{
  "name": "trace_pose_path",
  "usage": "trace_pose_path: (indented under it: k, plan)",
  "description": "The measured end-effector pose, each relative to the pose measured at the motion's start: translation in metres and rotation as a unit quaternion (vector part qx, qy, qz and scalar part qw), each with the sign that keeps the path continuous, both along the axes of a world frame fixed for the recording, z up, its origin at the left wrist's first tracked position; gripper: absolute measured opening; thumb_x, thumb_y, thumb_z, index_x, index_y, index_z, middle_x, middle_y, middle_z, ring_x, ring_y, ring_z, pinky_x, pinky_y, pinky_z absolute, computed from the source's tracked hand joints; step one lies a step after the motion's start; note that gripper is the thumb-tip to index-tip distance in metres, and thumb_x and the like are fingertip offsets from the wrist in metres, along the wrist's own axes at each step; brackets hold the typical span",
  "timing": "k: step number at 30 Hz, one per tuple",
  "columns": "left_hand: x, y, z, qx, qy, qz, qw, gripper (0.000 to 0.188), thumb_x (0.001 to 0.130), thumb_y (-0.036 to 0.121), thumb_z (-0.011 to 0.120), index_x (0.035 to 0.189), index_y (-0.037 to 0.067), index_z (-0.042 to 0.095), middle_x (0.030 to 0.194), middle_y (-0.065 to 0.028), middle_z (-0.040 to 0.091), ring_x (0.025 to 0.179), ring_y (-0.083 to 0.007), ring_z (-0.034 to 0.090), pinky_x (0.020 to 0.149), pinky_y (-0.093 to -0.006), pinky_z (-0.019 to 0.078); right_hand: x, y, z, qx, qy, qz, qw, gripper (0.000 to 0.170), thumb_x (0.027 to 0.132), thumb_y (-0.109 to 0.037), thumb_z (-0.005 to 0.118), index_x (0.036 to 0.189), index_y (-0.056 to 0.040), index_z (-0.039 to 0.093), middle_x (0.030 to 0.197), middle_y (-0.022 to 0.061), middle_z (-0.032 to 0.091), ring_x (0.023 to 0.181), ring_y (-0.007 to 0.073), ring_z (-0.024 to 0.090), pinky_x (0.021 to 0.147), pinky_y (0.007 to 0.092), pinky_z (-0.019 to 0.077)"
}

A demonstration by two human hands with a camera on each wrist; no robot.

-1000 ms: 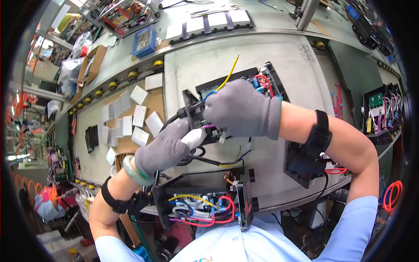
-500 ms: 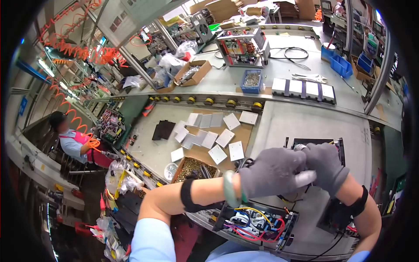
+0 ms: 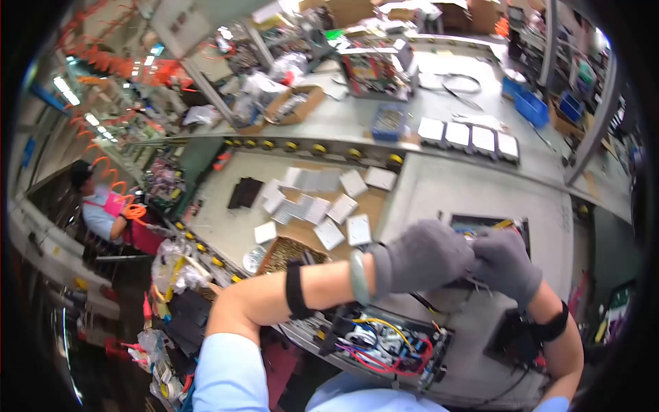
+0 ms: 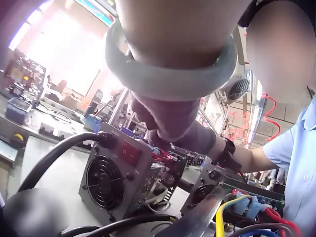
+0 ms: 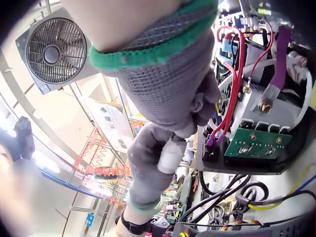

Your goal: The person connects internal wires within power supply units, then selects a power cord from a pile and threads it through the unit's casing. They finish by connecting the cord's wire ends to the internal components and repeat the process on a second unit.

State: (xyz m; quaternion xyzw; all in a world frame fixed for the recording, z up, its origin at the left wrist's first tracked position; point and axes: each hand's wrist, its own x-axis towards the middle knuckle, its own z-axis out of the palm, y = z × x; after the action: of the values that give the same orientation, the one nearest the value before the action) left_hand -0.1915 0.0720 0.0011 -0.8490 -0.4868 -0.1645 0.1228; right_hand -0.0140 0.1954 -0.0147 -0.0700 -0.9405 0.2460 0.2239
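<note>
Both hands wear grey knit gloves and meet at an open electronic unit (image 4: 123, 165) on the bench. This unit has a fan (image 4: 103, 182), a red switch (image 4: 131, 154) and a thick black cable (image 4: 54, 159) entering its panel. My left hand (image 3: 425, 257) has bent fingers, and its white-covered thumb (image 5: 172, 155) lies close to the right fingers. Fingers curled, my right hand (image 3: 504, 264) is beside the unit's red wires (image 5: 237, 79) and green circuit board (image 5: 256, 143). Whatever is between the fingertips is hidden, so I cannot tell what they hold.
A second wired unit (image 3: 388, 343) stands near my body, below the left forearm. Pale metal plates (image 3: 329, 235) lie on cardboard at left, beside a box of small brass-coloured parts (image 3: 285, 255). A blue bin (image 3: 389, 122) and white blocks (image 3: 470, 137) sit on the rear shelf.
The head view has swung up and left, bringing another person and the far benches into sight. My hands have drawn together over the unit; in the last half second they shift only slightly.
</note>
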Motion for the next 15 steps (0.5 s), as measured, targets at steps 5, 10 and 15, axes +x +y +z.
trace_pose_path:
  k: [5,10,15]
  plan:
    - [-0.004,-0.015,0.021,-0.264,-0.167,0.273,0.910,0.034,0.090,0.039,0.069,0.097,0.006,0.070,0.076,-0.0166,0.068,0.070,-0.0335,0.069,0.061,-0.0403,0.0520,-0.002,0.006,-0.014,0.202,-0.025,-0.026,0.979,0.009,0.074,-0.014,0.064,0.081,-0.0170,0.068,0.070,0.0065,0.059,0.064,0.0269,0.064,0.057,0.0413,0.0496]
    - [-0.021,-0.017,-0.006,-0.443,-0.295,0.248,0.809,0.056,0.094,0.054,0.059,0.099,-0.001,0.066,0.080,-0.0218,0.066,0.082,-0.0371,0.068,0.076,-0.0457,0.0512,-0.010,0.005,-0.017,0.276,-0.059,-0.008,0.959,0.005,0.076,-0.016,0.062,0.073,-0.0134,0.064,0.072,0.0049,0.060,0.064,0.0236,0.065,0.058,0.0389,0.0511]
    - [-0.022,-0.009,-0.003,-0.492,-0.203,0.197,0.823,0.051,0.095,0.047,0.059,0.109,-0.001,0.062,0.088,-0.0213,0.067,0.088,-0.0380,0.067,0.081,-0.0468,0.0510,-0.013,0.007,-0.023,0.244,-0.051,0.003,0.969,0.007,0.070,-0.014,0.066,0.074,-0.0146,0.061,0.072,0.0035,0.055,0.063,0.0241,0.062,0.057,0.0399,0.0477]
